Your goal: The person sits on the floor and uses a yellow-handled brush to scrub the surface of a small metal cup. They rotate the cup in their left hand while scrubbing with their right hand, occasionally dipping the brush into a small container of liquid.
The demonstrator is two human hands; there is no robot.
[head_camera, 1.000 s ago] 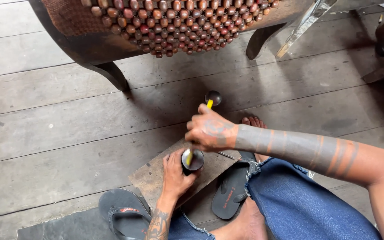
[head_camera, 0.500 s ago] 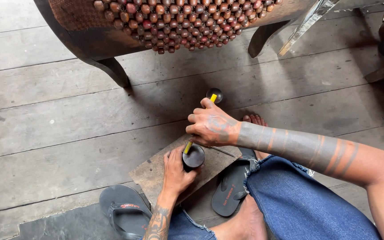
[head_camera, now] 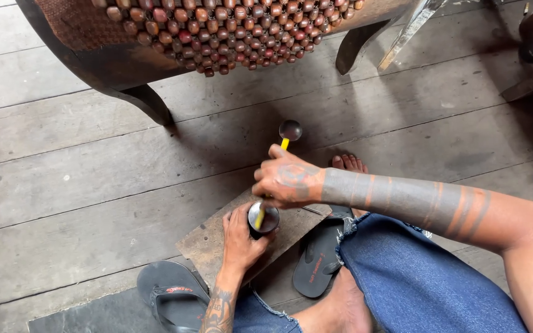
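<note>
Left hand (head_camera: pixel 240 237) is wrapped around a small dark cup (head_camera: pixel 263 219) sitting on a wooden board (head_camera: pixel 211 243). Right hand (head_camera: pixel 288 179) just above grips a yellow-handled tool (head_camera: pixel 284 145), tip in the cup. Beaded chair (head_camera: pixel 217 31) behind.

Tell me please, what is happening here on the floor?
A person sits on a wooden plank floor and works on a small flat board. The left hand steadies a small round dark piece on the board. The right hand grips a yellow-handled tool with a round dark knob on top, its tip resting on the piece. Black sandals lie beside the board, and a bead-covered chair stands ahead.
</note>
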